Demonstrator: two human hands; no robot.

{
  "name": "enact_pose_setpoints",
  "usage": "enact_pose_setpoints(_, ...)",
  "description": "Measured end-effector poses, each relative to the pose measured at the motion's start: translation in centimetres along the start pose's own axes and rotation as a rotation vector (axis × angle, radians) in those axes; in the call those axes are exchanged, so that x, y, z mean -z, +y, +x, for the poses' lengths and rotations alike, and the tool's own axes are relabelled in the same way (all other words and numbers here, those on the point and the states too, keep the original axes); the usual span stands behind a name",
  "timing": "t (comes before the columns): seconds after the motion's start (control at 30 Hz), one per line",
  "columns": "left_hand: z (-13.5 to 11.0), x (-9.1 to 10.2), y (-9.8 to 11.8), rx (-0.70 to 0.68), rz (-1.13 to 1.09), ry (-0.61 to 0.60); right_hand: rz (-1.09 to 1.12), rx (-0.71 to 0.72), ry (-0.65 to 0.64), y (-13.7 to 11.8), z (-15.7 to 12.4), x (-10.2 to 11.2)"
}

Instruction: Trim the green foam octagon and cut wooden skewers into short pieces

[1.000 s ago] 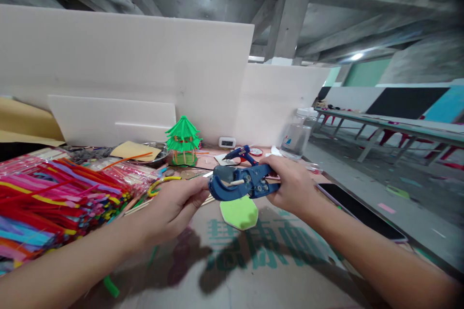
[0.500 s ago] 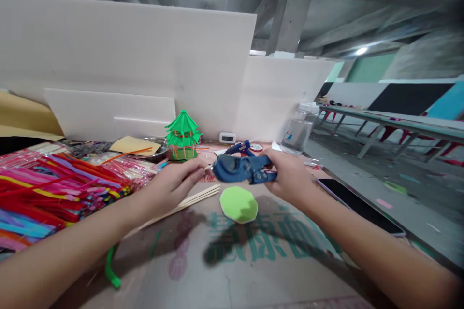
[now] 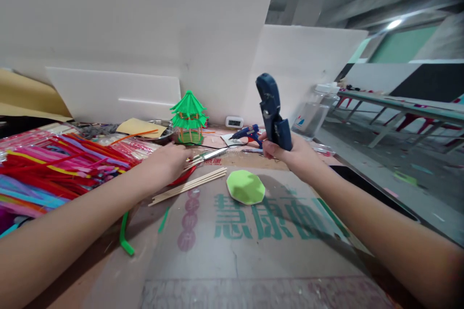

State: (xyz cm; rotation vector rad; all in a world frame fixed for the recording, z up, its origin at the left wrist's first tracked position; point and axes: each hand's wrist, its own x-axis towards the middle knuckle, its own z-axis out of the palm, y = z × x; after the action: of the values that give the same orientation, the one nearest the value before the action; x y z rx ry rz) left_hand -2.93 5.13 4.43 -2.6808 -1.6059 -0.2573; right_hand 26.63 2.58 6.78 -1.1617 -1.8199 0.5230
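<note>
My right hand (image 3: 290,152) is wrapped round a blue hand cutter (image 3: 271,111) with metal rivets, raised upright above the table. Beside the pagoda model, my left hand (image 3: 172,159) is low over the table, its fingers mostly hidden behind its back. Red-handled scissors (image 3: 213,153) lie right by its fingertips. Several pale wooden sticks (image 3: 192,186) rest in front of that hand. A light green octagonal piece (image 3: 245,187) lies flat between my two arms. Behind my left hand stands the small pagoda model (image 3: 189,118) with green roofs.
Colourful pipe cleaners (image 3: 65,169) are heaped at the left. A blue glue gun (image 3: 246,133), a small digital clock (image 3: 234,121) and a clear bottle (image 3: 315,111) stand toward the back. A black phone (image 3: 373,193) lies at the right. White boards (image 3: 217,48) rise behind.
The hands have moved apart. My right hand has tipped the cutter upright, while my left hand has moved away from its jaws and down toward the scissors. The view has tilted downward.
</note>
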Motion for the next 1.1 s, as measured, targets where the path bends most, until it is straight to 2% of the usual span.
enact_pose_setpoints(0.1, -0.1, -0.6, 0.3, -0.039, -0.023, -0.024, 0.340, -0.125, -0.126, -0.5, -0.2, -0.3)
enact_pose_setpoints(0.2, -0.5, -1.2, 0.9, -0.076, -0.064, -0.093, 0.555, -0.239, -0.185, -0.4, -0.3, -0.5)
enact_pose_setpoints(0.47, -0.3, -2.3, 1.5, -0.042, -0.091, -0.137, 0.674, -0.264, -0.204, 0.2, -0.2, -0.7)
enact_pose_setpoints(0.63, -0.4, -2.0, 2.1, -0.013, -0.100, -0.144, 0.595, -0.223, -0.163, 0.2, -0.4, -1.0)
enact_pose_setpoints(0.8, -0.7, -1.0, 2.3, -0.019, -0.128, -0.085, 0.519, -0.191, -0.164, 0.2, -0.3, -1.0)
enact_pose_setpoints(0.93, -1.0, 1.3, 2.3, -0.041, -0.199, 0.010, 0.261, -0.071, -0.095, 0.5, 0.0, -0.8)
enact_pose_setpoints(1.03, -1.6, 2.9, 2.6, -0.073, -0.382, 0.138, 0.003, 0.041, 0.015, 0.7, 0.1, -0.7)
enact_pose_setpoints(1.1, -2.1, 3.5, 2.9, -0.096, -0.532, 0.165, -0.101, 0.097, 0.055, 0.7, 0.0, -0.8)
